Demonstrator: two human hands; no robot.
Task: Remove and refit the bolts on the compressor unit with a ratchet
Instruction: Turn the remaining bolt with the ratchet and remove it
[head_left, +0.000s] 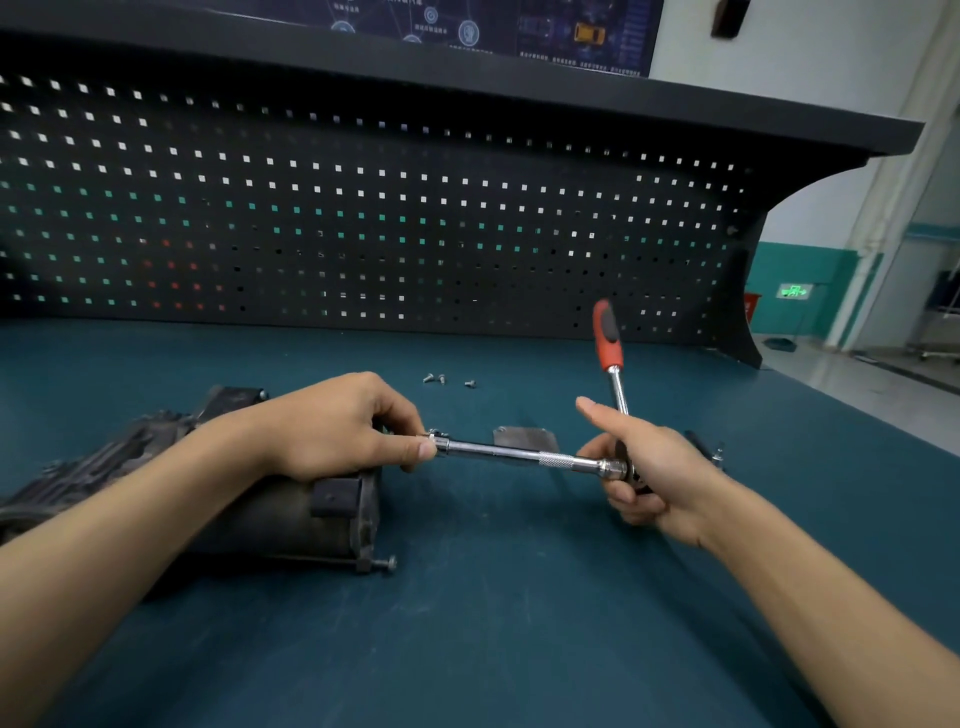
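Thumb and fingertips of our left hand (332, 431) pinch the left end of the extension bar (519, 455). Our right hand (649, 467) curls around the ratchet (608, 340) head, thumb raised. The compressor unit (270, 509) lies at left under the left wrist. Loose bolts (441, 379) lie farther back on the bench (519, 597).

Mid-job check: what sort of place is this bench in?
Probably a mechanical workshop or training bay: a teal-topped workbench backed by a black perforated metal pegboard, small loose silver bolts lying on it, and a green lit exit sign on the far wall.
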